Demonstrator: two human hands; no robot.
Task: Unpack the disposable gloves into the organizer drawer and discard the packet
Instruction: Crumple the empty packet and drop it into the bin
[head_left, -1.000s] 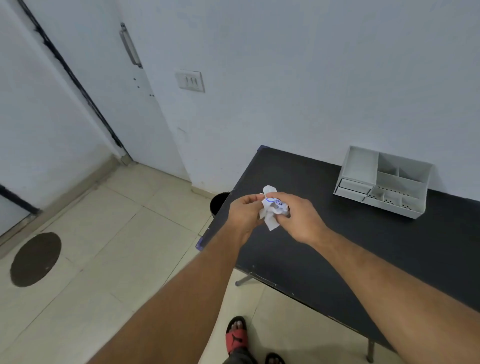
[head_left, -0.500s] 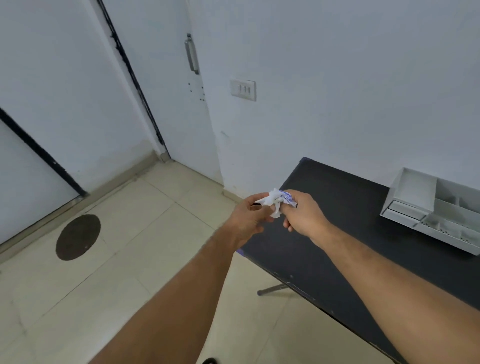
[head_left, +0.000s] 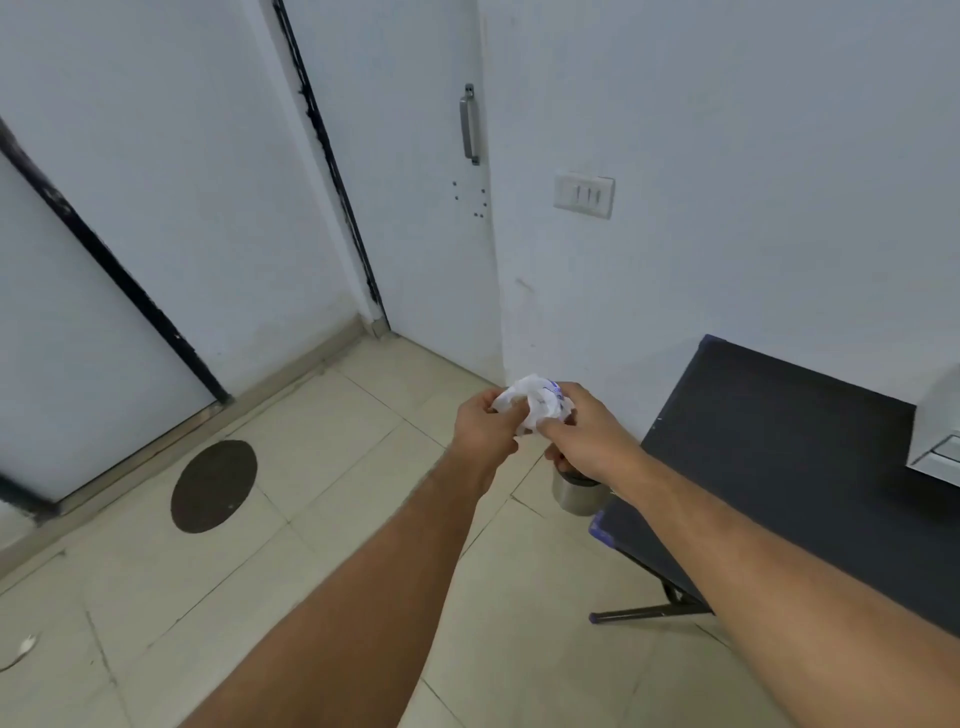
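A crumpled white plastic packet (head_left: 535, 402) with blue print is pinched between both hands, out over the floor left of the table. My left hand (head_left: 485, 434) grips its left side and my right hand (head_left: 582, 436) grips its right side. Under my right wrist stands a small grey bin (head_left: 574, 496) with a dark rim, on the floor beside the table's corner; most of it is hidden by my hand. Only a corner of the white organizer (head_left: 937, 447) shows at the right edge, on the black table (head_left: 769, 441). No gloves are in view.
A white door with a metal handle (head_left: 469, 124) stands in the corner, a switch plate (head_left: 584, 195) beside it on the wall. A round dark floor cover (head_left: 214, 486) lies on the tiles at left. The table's metal leg (head_left: 649, 613) sticks out low.
My view has swung left, so the organizer has slid almost out of frame. Both hands with the packet have moved off the table toward the floor, above the bin.
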